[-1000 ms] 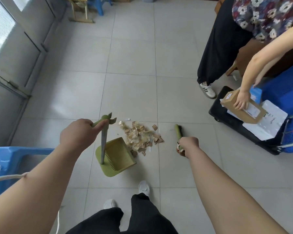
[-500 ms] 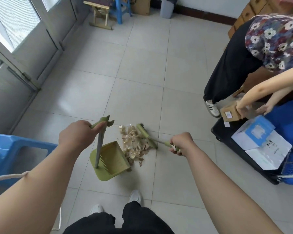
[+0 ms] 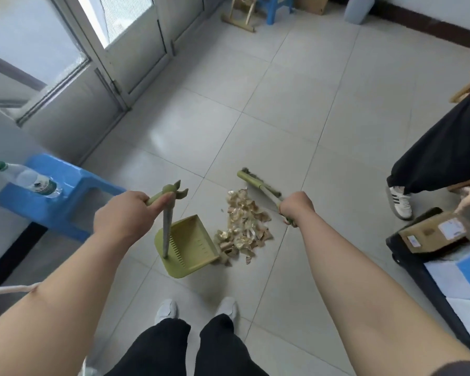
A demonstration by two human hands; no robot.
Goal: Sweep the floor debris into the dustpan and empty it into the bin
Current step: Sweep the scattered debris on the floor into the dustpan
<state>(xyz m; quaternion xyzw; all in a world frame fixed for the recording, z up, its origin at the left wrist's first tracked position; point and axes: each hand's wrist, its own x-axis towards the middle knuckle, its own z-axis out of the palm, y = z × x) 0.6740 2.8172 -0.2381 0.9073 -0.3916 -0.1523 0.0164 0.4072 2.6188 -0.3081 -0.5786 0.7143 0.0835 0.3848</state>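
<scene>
A pile of tan and white paper scraps [image 3: 242,226] lies on the grey tiled floor. A green dustpan [image 3: 190,246] rests on the floor just left of the pile, its open mouth touching the scraps. My left hand [image 3: 122,215] is shut on the top of the dustpan's upright handle. My right hand [image 3: 296,206] is shut on the handle of a green broom; the broom head [image 3: 251,180] sits beyond the pile, at its far edge. A grey bin [image 3: 358,8] stands by the far wall.
A blue plastic stool [image 3: 73,183] with a water bottle [image 3: 27,180] stands at the left. Another person's leg and shoe [image 3: 399,202] are at the right, beside a black cart [image 3: 407,264] with a cardboard box [image 3: 434,233] and papers. My feet [image 3: 196,308] are below the dustpan.
The broom head swung from right of the pile to its far side. The pile has been pushed closer to the dustpan's mouth. The view tilted up, showing more of the room.
</scene>
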